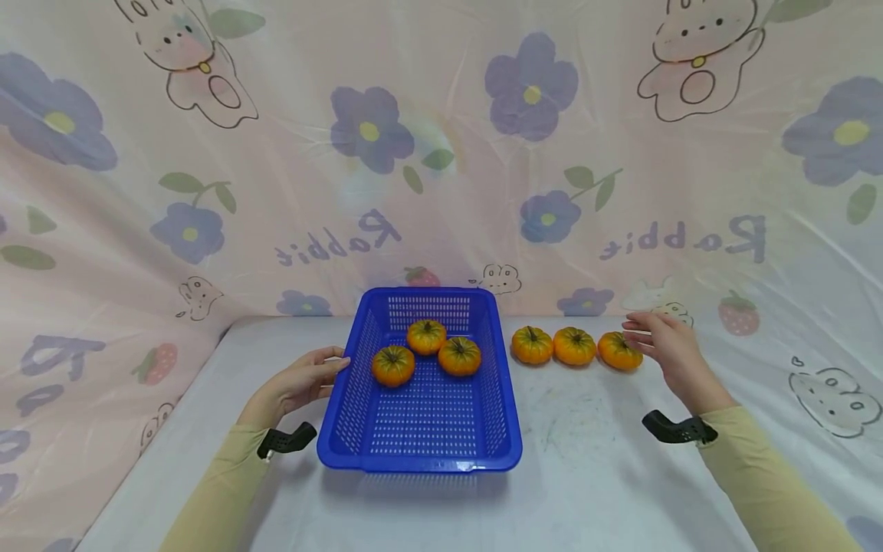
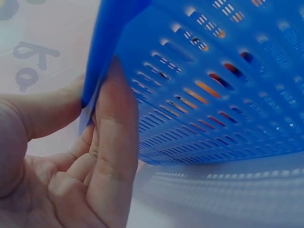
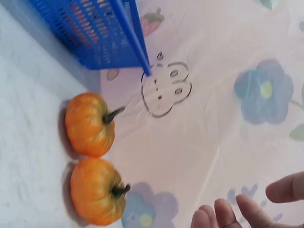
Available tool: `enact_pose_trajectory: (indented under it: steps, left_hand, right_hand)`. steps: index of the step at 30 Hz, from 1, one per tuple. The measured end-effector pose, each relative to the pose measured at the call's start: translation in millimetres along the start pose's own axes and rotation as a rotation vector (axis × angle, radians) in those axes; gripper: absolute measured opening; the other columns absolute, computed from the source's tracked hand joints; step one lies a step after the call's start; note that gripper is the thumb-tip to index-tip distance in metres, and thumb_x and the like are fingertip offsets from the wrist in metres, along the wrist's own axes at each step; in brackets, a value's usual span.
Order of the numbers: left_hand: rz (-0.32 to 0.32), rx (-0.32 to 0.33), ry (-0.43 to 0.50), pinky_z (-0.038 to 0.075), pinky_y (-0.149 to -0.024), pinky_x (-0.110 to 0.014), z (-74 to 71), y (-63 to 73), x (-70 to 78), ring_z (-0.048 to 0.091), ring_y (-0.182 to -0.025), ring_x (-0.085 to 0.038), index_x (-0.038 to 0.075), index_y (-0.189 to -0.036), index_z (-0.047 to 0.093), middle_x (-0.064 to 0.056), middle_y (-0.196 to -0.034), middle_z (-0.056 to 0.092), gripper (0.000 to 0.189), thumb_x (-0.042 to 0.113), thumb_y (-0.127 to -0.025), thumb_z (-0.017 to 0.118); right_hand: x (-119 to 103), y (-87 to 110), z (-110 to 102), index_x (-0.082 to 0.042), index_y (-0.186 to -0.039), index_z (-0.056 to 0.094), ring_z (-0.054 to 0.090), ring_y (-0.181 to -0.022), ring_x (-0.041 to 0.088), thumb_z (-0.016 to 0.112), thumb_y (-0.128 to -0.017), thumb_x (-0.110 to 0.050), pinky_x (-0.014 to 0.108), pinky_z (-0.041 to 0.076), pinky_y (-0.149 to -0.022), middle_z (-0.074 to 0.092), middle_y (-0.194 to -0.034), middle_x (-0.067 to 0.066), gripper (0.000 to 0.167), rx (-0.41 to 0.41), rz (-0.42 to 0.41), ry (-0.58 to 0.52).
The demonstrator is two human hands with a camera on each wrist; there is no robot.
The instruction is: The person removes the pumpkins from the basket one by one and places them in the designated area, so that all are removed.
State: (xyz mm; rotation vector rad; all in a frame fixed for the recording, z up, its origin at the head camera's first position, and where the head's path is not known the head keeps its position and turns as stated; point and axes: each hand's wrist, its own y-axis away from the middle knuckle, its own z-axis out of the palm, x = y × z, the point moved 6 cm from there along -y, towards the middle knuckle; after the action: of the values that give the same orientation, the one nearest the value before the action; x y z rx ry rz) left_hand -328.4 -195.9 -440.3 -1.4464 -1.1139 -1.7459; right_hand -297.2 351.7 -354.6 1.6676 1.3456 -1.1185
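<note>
Your left hand (image 1: 298, 383) pinches the left rim of the blue slotted basket (image 1: 428, 463) on the white table (image 1: 586, 475); inside sit 3 ribbed orange pumpkins (image 1: 460, 357), green around dark stems. Your right hand (image 1: 676, 356), fingers relaxed and uncurled, hovers at the right end of 3 matching pumpkins (image 1: 574, 347). Behind, the printed cloth (image 1: 448, 218) reads "Rabbit", mirrored, in 2 places.

A pale pink backdrop cloth (image 1: 455, 230) printed with purple flowers (image 1: 531, 88), cartoon rabbits (image 1: 698, 65), strawberries (image 1: 739, 315) and mirrored "Rabbit" lettering (image 1: 745, 238) spans the upper frame and both sides, behind a white surface (image 1: 579, 468) at lower center.
</note>
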Motion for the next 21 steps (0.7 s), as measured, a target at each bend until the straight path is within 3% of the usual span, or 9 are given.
enact_pose_trajectory:
  steps: [7,13,21]
  left_hand:
    - [0.008,-0.012,-0.003,0.053,-0.083,-0.034,0.8,1.3,1.1,0.063,-0.091,-0.020,0.003,-0.119,0.044,-0.010,-0.104,0.064,0.030,0.023,-0.099,0.054]
    - [-0.005,0.002,-0.006,0.053,-0.083,-0.034,-1.0,2.7,1.1,0.063,-0.092,-0.020,0.002,-0.120,0.043,-0.011,-0.104,0.064,0.031,0.023,-0.099,0.054]
    - [-0.006,-0.003,-0.005,0.053,-0.085,-0.035,1.5,1.6,1.6,0.063,-0.093,-0.021,-0.001,-0.124,0.041,-0.012,-0.106,0.064,0.038,0.023,-0.099,0.055]
  right_hand:
    - [-30.1,3.9,26.4,0.006,-0.141,0.036,0.057,-0.100,0.011,0.028,-0.105,-0.039,0.036,0.042,-0.098,0.044,-0.135,0.027,0.058,-0.113,-0.062,-0.006]
    - [-50.0,5.0,56.2,0.009,-0.139,0.035,0.060,-0.099,0.010,0.032,-0.105,-0.032,0.033,0.044,-0.096,0.044,-0.134,0.029,0.054,-0.235,-0.103,-0.063]
    - [-71.4,5.6,95.1,0.006,-0.136,0.041,0.054,-0.116,0.034,0.036,-0.105,-0.027,0.044,0.041,-0.100,0.049,-0.131,0.027,0.046,-0.305,-0.138,-0.100]
